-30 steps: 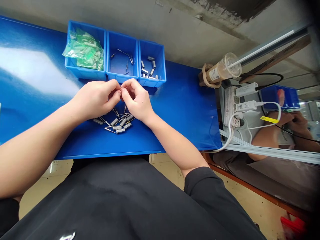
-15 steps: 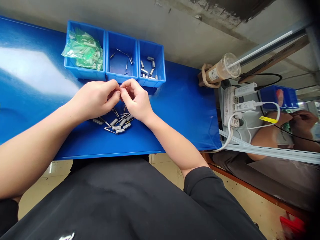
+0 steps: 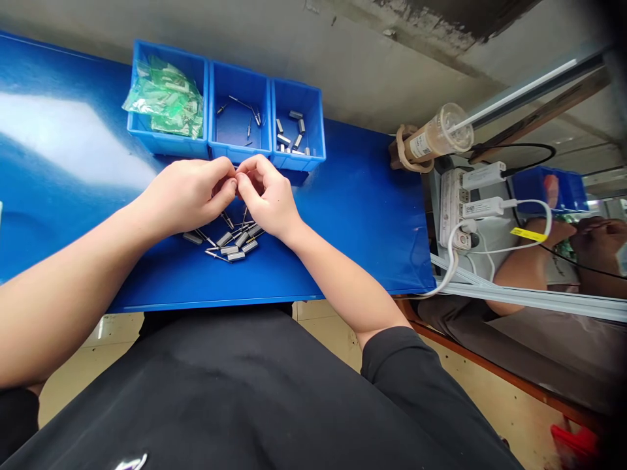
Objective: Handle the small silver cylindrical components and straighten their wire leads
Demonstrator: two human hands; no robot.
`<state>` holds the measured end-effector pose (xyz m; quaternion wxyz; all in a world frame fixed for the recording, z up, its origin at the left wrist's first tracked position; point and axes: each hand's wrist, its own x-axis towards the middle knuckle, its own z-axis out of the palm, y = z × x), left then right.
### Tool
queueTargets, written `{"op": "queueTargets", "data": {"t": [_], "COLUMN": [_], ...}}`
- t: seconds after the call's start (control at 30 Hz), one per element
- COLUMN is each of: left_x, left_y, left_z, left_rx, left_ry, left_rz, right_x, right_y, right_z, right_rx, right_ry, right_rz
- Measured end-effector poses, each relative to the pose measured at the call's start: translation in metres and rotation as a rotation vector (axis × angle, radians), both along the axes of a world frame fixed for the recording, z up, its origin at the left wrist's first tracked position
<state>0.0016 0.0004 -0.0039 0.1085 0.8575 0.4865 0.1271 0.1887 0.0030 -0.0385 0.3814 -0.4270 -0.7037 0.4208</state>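
My left hand (image 3: 196, 192) and my right hand (image 3: 267, 196) meet fingertip to fingertip over the blue table. Both are closed in a pinch, and whatever they hold is hidden by the fingers. Just below them on the table lies a loose pile of grey metal sleeves (image 3: 236, 256) and thin pins that look like rivets (image 3: 217, 255). Beyond my hands stand three blue bins in a row. The left bin (image 3: 166, 145) has green plastic packets (image 3: 169, 98), the middle bin (image 3: 239, 151) several pins (image 3: 257, 117), the right bin (image 3: 318, 140) several metal sleeves (image 3: 297, 141).
At the table's right end a drink cup (image 3: 431, 140) leans in a brown holder (image 3: 409, 153). Beside it are a white power strip (image 3: 451, 202) with plugs and cables. A co-worker's arm and hand (image 3: 600, 235) show at far right, past a metal frame (image 3: 529, 297).
The view has shifted very slightly. My hands keep the same pinched pose, and the co-worker's hand at far right has changed its pose a little.
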Motion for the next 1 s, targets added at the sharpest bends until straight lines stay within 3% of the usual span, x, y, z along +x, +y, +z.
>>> {"op": "queueTargets", "data": {"t": [0.27,0.47,0.8,1.0], "left_x": [0.0018,0.0001,0.0019,0.0009], "left_y": [-0.0014,0.0004,-0.0003,0.0009], "left_z": [0.0037,-0.0039,0.0024,-0.0014], "left_rx": [-0.046,-0.062,-0.080,-0.088], "left_ry": [0.007,-0.087,0.034,-0.028], "left_rz": [0.026,0.051,0.010,0.012], "right_x": [0.0001,0.0001,0.0006,0.0003], "right_y": [-0.0006,-0.0005,-0.0004,-0.0012], "right_z": [0.0010,0.0017,0.0009,0.0021], "right_rx": [-0.011,-0.036,-0.020,-0.025], "right_ry": [-0.015,-0.042,-0.052,-0.069], "right_rz": [-0.011,-0.022,0.002,0.001]}}
